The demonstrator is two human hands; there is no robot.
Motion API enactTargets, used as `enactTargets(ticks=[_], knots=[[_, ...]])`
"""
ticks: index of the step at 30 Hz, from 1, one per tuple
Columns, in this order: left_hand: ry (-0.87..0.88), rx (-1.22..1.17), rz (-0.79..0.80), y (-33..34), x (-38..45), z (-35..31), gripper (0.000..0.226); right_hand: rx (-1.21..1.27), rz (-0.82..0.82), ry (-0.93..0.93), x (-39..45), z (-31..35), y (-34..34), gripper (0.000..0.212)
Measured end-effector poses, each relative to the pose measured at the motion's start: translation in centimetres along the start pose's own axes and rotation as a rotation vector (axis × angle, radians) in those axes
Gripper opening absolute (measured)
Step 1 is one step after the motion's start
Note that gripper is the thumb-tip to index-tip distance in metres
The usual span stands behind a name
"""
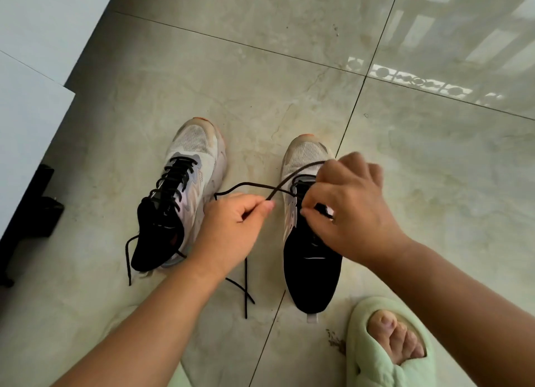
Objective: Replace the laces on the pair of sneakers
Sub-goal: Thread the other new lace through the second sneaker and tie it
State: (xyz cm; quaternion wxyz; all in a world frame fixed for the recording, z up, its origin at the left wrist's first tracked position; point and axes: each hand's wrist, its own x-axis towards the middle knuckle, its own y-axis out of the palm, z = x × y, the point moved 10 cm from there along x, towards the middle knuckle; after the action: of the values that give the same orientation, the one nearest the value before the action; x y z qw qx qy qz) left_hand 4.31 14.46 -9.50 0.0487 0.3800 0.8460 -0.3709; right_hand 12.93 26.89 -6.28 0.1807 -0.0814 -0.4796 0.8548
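Two white mesh sneakers with black heel collars stand side by side on the glossy beige tiled floor [260, 68], toes pointing away from the person. The left sneaker [179, 201] is already laced in black up its eyelets, its loose ends trailing onto the tiles beside the heel. The right sneaker [309, 242] is the one being worked on.

The left hand [231, 230] pinches one end of the thin black lace [254, 185] between thumb and forefinger, in the gap between the two shoes. From that pinch the lace runs up and to the right, across the forefoot of the right sneaker, toward the right hand [347, 210]. The right hand sits directly over the right sneaker's eyelet row, its fingers curled down on the lace at the tongue; exactly which eyelet they work at is hidden beneath the hand. A second strand crosses the first just above the left hand.

So the lace's long axis lies diagonally, and the right hand is nearer the eyelets: threading likely falls to it, while the left hand feeds slack. A foot in a pale green fluffy slipper [385, 346] rests just behind the right sneaker.
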Motion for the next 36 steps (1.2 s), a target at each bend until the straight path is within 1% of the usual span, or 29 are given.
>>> enactTargets(ticks=[2, 3, 6, 8, 10, 12, 15, 20, 23, 25, 29, 33, 35, 36], knots=[[-0.024, -0.048, 0.006, 0.6, 0.1, 0.2, 0.016, 0.03, 0.147, 0.069, -0.4, -0.6, 2.2, 0.006], [-0.056, -0.116, 0.013, 0.9, 0.1, 0.5, 0.014, 0.049, 0.174, 0.109, -0.6, -1.1, 2.9, 0.006], [-0.137, -0.29, 0.014, 1.9, 0.3, 1.5, 0.024, 0.143, 0.151, 0.218, -0.6, -2.0, 3.6, 0.012], [-0.162, -0.379, -0.002, 2.3, 0.5, 1.9, 0.026, 0.166, 0.156, 0.274, -0.4, -2.3, 4.3, 0.013], [-0.154, -0.4, -0.036, 2.4, 0.7, 2.1, 0.024, 0.211, 0.152, 0.334, -0.4, -2.6, 4.7, 0.012], [-0.13, -0.363, -0.074, 2.2, 1.0, 2.2, 0.023, 0.287, 0.117, 0.384, -0.6, -3.0, 4.8, 0.01], [-0.146, -0.411, -0.106, 2.5, 1.4, 2.7, 0.025, 0.348, 0.101, 0.41, -0.8, -3.2, 4.9, 0.008], [-0.202, -0.551, -0.158, 3.2, 1.4, 3.2, 0.024, 0.376, 0.082, 0.419, -0.8, -3.2, 4.7, 0.008], [-0.262, -0.67, -0.182, 3.6, 1.1, 3.8, 0.02, 0.391, 0.079, 0.427, -0.8, -3.2, 4.7, 0.007], [-0.288, -0.705, -0.191, 3.9, 0.8, 3.9, 0.019, 0.396, 0.081, 0.435, -0.8, -3.3, 4.7, 0.006], [-0.301, -0.68, -0.232, 3.9, 0.5, 3.8, 0.02, 0.405, 0.086, 0.452, -0.9, -3.5, 4.8, 0.007], [-0.146, -0.423, -0.278, 2.6, 0.6, 2.0, 0.024, 0.417, 0.085, 0.453, -0.8, -3.5, 4.8, 0.005], [-0.107, -0.36, -0.291, 2.4, 0.6, 1.5, 0.025, 0.416, 0.085, 0.454, -0.7, -3.5, 4.9, 0.003], [-0.117, -0.359, -0.296, 2.4, 0.6, 1.6, 0.025, 0.412, 0.085, 0.452, -0.7, -3.5, 4.9, 0.003]])
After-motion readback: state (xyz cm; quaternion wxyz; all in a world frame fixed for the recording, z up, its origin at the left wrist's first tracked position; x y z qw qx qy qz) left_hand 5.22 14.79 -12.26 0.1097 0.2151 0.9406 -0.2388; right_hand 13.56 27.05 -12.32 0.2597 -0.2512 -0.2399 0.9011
